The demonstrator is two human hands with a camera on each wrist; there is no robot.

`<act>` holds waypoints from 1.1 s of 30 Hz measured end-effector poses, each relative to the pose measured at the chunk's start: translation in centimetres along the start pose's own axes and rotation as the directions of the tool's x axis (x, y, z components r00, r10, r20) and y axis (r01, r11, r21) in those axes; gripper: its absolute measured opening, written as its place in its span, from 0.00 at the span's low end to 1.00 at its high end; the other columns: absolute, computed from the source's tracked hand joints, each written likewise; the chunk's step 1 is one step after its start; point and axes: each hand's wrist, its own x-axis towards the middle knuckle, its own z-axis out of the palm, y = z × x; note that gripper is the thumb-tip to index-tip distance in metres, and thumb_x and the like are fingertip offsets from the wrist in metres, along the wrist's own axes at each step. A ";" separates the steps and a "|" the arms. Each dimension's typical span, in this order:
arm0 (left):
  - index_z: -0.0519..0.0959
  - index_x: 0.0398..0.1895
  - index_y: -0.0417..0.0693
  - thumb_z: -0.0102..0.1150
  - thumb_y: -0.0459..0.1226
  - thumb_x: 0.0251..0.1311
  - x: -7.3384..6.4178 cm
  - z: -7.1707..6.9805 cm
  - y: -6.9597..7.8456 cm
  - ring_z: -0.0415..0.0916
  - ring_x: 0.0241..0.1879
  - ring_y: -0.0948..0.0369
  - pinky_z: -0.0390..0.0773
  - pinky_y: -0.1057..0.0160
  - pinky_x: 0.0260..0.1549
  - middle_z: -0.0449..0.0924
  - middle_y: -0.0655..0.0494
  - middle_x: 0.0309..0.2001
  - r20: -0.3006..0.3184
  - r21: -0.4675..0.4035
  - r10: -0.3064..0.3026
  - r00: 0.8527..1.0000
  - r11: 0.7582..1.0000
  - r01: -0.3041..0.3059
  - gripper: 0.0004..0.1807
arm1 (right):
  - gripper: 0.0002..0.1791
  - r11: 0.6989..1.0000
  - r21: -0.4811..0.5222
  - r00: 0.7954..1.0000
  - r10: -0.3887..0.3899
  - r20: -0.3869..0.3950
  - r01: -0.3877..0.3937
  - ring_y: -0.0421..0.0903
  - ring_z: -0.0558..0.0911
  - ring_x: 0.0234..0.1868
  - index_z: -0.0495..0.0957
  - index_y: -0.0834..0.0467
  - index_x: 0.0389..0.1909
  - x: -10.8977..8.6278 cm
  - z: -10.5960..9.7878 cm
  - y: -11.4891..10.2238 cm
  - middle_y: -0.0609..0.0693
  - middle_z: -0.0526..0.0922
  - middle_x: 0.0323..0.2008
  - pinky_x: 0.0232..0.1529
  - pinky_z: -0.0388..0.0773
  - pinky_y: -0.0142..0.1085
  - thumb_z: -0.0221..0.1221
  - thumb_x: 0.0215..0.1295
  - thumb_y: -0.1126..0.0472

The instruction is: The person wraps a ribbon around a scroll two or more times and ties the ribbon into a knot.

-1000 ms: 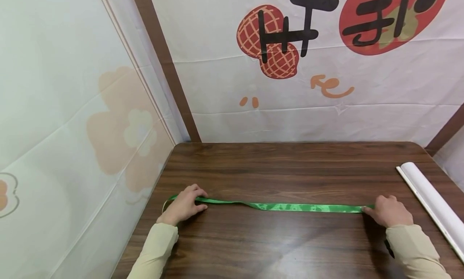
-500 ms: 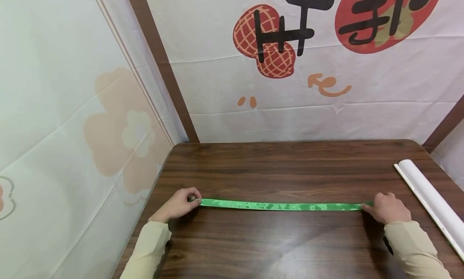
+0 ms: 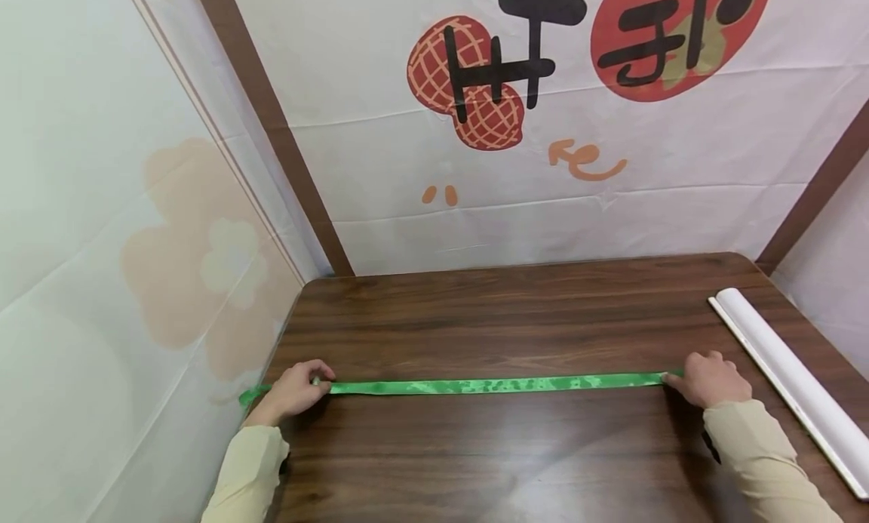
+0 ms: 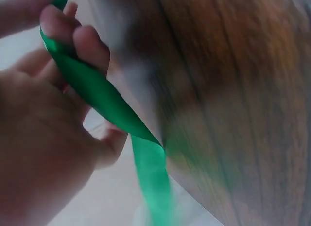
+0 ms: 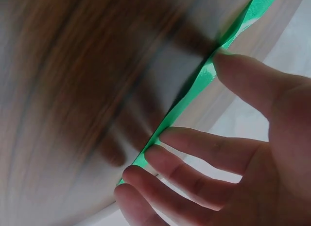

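Observation:
A long green satin ribbon stretches straight and flat across the brown wooden table. At its left part my left hand pinches it between thumb and forefinger, and a loose tail hangs by the table's left edge. In the left wrist view the ribbon is twisted and passes between the fingers. Near the ribbon's right end my right hand presses it to the table. The right wrist view has the thumb on the ribbon, with the spread fingertips touching it farther along.
A long white roll lies along the table's right side, beyond my right hand. Printed white cloth walls stand behind the table and on its left.
My left hand has moved left along the ribbon, first flattening its twist and then drawing it straighter. The right hand stays on the right end. The head view has shifted a little.

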 end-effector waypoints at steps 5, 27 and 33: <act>0.79 0.46 0.46 0.56 0.37 0.58 -0.3 -0.2 -0.6 0.70 0.32 0.57 0.65 0.42 0.37 0.75 0.52 0.32 -0.051 0.037 -0.066 0.997 0.997 0.068 0.13 | 0.34 1.000 -0.005 1.000 0.025 -0.013 -0.025 0.77 0.70 0.44 0.74 0.76 0.45 0.3 0.1 1.2 0.80 0.68 0.44 0.37 0.72 0.65 0.59 0.62 0.44; 0.80 0.43 0.43 0.56 0.34 0.59 -0.4 1.5 0.1 0.67 0.51 0.40 0.63 0.37 0.43 0.74 0.41 0.46 -0.228 0.125 0.061 0.972 0.992 -0.033 0.10 | 0.32 0.997 -0.002 0.997 0.073 -0.019 -0.073 0.78 0.67 0.46 0.69 0.78 0.49 0.4 0.6 2.7 0.79 0.62 0.46 0.33 0.71 0.63 0.50 0.68 0.48; 0.82 0.46 0.51 0.58 0.33 0.62 -1.0 3.1 2.8 0.69 0.46 0.52 0.67 0.51 0.40 0.73 0.54 0.44 -0.146 0.132 0.269 0.952 0.959 -0.250 0.11 | 0.33 0.998 -0.016 0.998 0.065 -0.012 -0.066 0.79 0.66 0.47 0.69 0.79 0.50 0.4 0.7 2.9 0.79 0.62 0.47 0.35 0.71 0.65 0.50 0.69 0.48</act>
